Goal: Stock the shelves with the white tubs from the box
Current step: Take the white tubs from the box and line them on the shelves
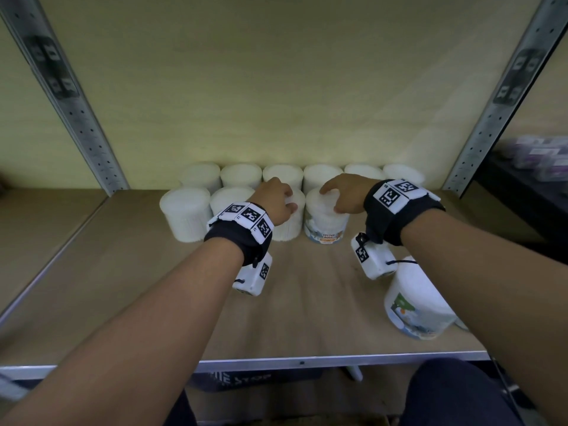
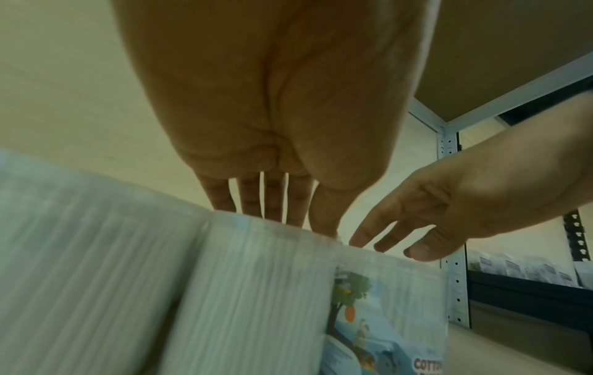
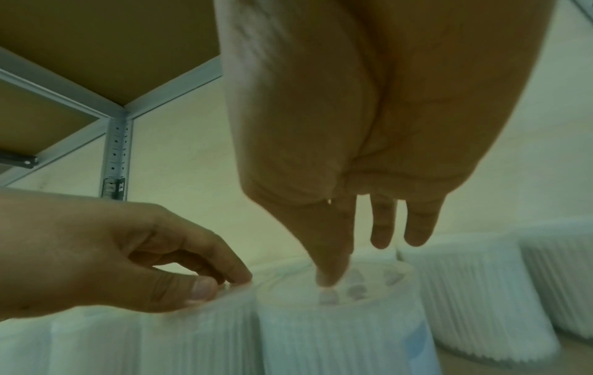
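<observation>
Hands (image 1: 274,200) (image 1: 345,194) atop tubs (image 1: 326,224); spare tub (image 1: 418,302) aside

White tubs (image 1: 187,215), tan shelf (image 1: 123,272)
</observation>
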A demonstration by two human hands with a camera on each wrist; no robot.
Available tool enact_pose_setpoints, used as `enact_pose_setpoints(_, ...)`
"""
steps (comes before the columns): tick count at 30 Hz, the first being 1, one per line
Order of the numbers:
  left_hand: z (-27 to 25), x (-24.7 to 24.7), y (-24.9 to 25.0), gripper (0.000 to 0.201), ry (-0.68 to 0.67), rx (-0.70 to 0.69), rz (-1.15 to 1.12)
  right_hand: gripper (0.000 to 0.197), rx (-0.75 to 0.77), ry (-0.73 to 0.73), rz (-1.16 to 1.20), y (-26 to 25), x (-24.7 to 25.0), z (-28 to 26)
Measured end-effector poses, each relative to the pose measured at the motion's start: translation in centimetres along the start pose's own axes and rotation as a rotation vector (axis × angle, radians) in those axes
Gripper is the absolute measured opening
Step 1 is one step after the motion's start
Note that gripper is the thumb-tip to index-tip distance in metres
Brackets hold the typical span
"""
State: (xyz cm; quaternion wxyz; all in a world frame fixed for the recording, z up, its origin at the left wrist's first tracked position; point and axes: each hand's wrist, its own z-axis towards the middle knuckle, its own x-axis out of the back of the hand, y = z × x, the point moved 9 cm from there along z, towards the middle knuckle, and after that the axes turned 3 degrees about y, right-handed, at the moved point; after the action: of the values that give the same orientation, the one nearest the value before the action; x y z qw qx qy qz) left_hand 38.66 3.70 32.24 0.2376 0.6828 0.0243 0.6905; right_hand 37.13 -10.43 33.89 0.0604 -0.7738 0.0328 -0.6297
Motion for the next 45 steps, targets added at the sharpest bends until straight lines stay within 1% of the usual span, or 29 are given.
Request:
enact_pose_setpoints(4, 0.0, -0.1, 0.0, 0.048, -0.002, -0.002, -0.003, 0.051, -0.03, 0.077, -0.043, 0.0, 0.9, 0.0)
enact_pose_setpoints(8, -0.1, -0.1, 0.1, 0.048, -0.005, -0.003, 0.006, 0.065, -0.06, 0.085, -0.088, -0.1, -0.1, 0.0)
enact_pose_setpoints(10, -0.1, -0.1, 0.0, 0.048, -0.004, 0.0, 0.001, 0.068, -0.061, 0.094, -0.085, -0.1, -0.4, 0.2)
enact_pose_setpoints(15, -0.1, -0.1, 0.1, 0.048, -0.005, -0.003, 0.004, 0.06, -0.037, 0.086, -0.077, -0.2, -0.2, -0.3)
enact_pose_setpoints(20, -0.1, 0.0, 0.1, 0.047, -0.002, -0.004, -0.01, 0.063, 0.001, 0.063, -0.043, -0.2, -0.4, -0.4)
enact_pose_setpoints(24, -0.1, 0.1, 0.1, 0.047, 0.0, -0.008, -0.029, 0.06, 0.025, 0.073, -0.096, -0.6, -0.2, -0.5)
enact_pose_setpoints(27, -0.2, 0.2, 0.2, 0.046, -0.004, -0.014, -0.039, 0.053, 0.039, 0.079, -0.127, -0.7, -0.2, -0.4)
enact_pose_setpoints(34, -0.4, 0.3, -0.1, 0.041, -0.113, -0.056, -0.068, 0.054, 0.043, 0.081, -0.138, -0.8, -0.2, -0.3)
enact_pose_setpoints(37, -0.2, 0.1, -0.1, 0.05, -0.196, -0.084, -0.058, 0.052, 0.047, 0.091, -0.158, -0.9, -0.2, -0.2)
enact_pose_setpoints(39, -0.2, 0.2, 0.0, 0.056, -0.213, -0.081, -0.09, 0.052, 0.041, 0.089, -0.161, -0.9, -0.2, -0.3)
enact_pose_setpoints(41, 0.0, 0.8, 0.0, 0.053, -0.147, -0.058, -0.124, 0.052, 0.039, 0.093, -0.159, -0.9, -0.2, -0.2)
enact_pose_setpoints(44, 0.3, 2.8, -0.1, 0.033, 0.094, -0.013, -0.185, 0.051, 0.041, 0.097, -0.153, -0.8, -0.1, -0.2)
enact_pose_setpoints(45, 0.4, 3.1, 0.0, 0.029, 0.147, -0.002, -0.179, 0.051, 0.04, 0.098, -0.152, -0.8, -0.1, -0.2)
